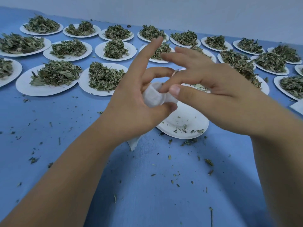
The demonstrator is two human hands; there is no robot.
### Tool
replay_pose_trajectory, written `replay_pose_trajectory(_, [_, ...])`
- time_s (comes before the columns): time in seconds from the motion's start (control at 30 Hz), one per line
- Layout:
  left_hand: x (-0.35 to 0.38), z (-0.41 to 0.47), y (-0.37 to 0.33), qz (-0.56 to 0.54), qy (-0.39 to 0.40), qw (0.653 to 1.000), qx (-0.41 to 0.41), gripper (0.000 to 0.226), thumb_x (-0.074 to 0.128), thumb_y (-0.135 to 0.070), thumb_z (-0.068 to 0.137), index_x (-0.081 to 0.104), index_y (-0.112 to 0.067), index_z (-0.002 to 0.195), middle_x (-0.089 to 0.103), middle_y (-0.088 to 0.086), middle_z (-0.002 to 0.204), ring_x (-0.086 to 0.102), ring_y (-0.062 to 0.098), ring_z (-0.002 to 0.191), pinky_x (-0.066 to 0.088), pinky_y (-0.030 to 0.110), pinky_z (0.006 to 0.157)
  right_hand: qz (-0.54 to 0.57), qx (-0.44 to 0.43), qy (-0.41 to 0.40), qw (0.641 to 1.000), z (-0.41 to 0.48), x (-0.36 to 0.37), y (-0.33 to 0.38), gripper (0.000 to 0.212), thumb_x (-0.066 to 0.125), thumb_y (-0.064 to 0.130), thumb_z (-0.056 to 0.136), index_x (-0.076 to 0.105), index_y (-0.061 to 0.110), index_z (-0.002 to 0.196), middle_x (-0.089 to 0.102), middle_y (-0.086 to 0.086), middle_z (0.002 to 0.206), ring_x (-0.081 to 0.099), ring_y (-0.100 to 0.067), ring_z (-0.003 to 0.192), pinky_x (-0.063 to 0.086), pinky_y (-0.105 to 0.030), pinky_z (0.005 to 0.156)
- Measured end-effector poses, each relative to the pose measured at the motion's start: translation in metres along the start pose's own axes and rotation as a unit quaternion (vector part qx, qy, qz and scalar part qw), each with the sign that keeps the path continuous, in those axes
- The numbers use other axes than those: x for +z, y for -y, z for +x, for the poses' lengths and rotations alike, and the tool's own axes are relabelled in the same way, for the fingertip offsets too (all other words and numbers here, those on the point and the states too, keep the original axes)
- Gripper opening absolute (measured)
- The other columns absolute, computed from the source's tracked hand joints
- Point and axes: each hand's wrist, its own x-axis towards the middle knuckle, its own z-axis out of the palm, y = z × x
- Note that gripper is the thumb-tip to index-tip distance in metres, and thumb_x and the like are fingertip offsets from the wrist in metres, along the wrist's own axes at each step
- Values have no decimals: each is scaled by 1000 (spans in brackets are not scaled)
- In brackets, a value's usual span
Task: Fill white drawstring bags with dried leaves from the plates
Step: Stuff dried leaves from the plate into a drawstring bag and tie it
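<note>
My left hand [136, 102] grips a white drawstring bag [154, 96] between thumb and fingers, its index finger pointing up. The bag's lower end [133, 143] hangs below my palm. My right hand [213, 89] is blurred, fingers spread, with fingertips at the bag's mouth. Whether it holds leaves cannot be seen. Both hands hover over a nearly bare white plate [185, 126] with a few leaf crumbs. Behind, a plate [47, 86] carries a heap of dried green leaves [55, 72].
Several white plates heaped with dried leaves fill the far half of the blue table [65, 128], in rows up to the white wall. Leaf crumbs are scattered across the near tabletop. A white sheet corner [297, 107] shows at the right edge.
</note>
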Motion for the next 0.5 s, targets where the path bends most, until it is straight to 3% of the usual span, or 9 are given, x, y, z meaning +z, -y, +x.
replay_pose_trajectory(0.07, [-1,-1,0,16,12,1000,1,98,79,-9,80,23,-34,156,67,-10,124,64,13,117,53,33,97,48,-2,-99,994,-11,6,-4,16,62,28,94,74,27,104,60,12,141,43,-3,140,37,-29,111])
replay_pose_trajectory(0.13, [-1,-1,1,36,15,999,-6,93,76,-9,80,28,-36,154,69,-15,116,64,6,110,54,21,88,53,8,-196,979,-23,18,-5,11,63,21,91,70,14,88,71,6,108,63,-10,108,47,-31,85])
replay_pose_trajectory(0.2, [-2,-1,2,57,21,997,-41,79,72,-7,78,42,-40,143,71,-17,96,66,4,85,56,20,70,37,55,-201,977,-33,31,-5,17,62,21,88,60,13,72,63,6,76,57,-7,73,37,-19,66])
replay_pose_trajectory(0.23, [-3,-2,3,77,32,994,-70,70,70,-11,76,49,-44,133,70,-19,89,65,8,75,56,22,62,32,81,-177,980,-36,36,-4,19,62,21,86,57,15,69,58,6,70,52,-5,65,32,-12,62])
replay_pose_trajectory(0.33, [-7,-12,7,97,64,984,-137,51,66,-23,73,57,-49,115,69,-17,85,66,15,70,59,32,59,3,108,-92,990,-35,43,-1,11,67,26,85,60,26,77,60,10,77,53,5,66,35,-8,60])
replay_pose_trajectory(0.4, [-7,-19,6,88,10,989,-121,42,65,-25,73,61,-47,109,68,-13,86,64,10,72,57,28,59,-4,110,-59,992,-30,45,2,6,69,31,84,63,32,86,62,15,84,54,11,73,37,-7,64])
replay_pose_trajectory(0.5, [-12,-19,2,27,-108,991,-72,25,65,-23,80,67,-38,100,67,-17,96,64,5,87,52,18,69,75,135,-61,986,-23,52,7,26,65,45,79,58,43,104,64,24,104,63,5,87,48,-16,75])
